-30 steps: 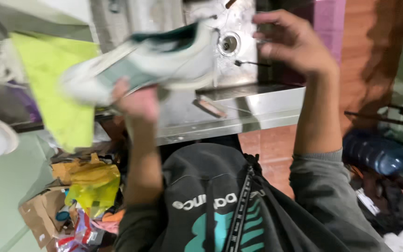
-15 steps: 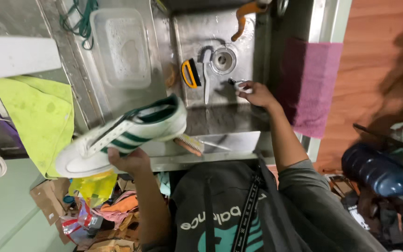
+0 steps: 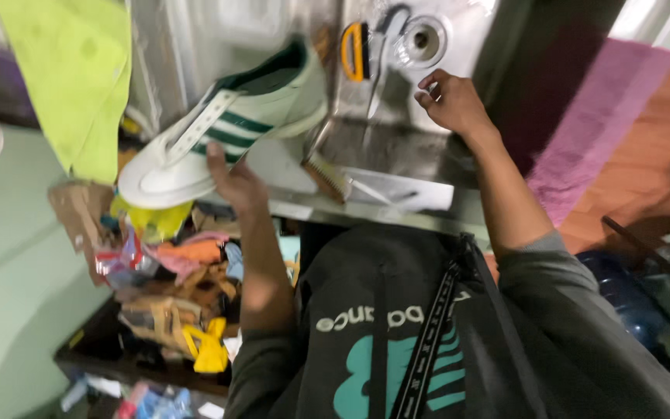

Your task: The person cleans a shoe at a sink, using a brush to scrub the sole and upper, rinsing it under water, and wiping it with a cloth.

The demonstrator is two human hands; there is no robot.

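L hand (image 3: 230, 177) gripping white sneaker (image 3: 219, 128), R hand (image 3: 450, 99) over sink (image 3: 459, 46)

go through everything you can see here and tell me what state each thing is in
Sneaker: white with green stripes, unlaced, tilted, held from below in left hand.
Right hand: over the sink, fingers curled, contents unclear.
Brush: lying on the sink edge.
Sink: wet.
Green cloth: hanging.

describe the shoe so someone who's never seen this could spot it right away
Start at the steel sink at the top. Just left of it, above the counter edge, the left hand holds up a shoe. It is the only white sneaker with dark green stripes and a green lining.
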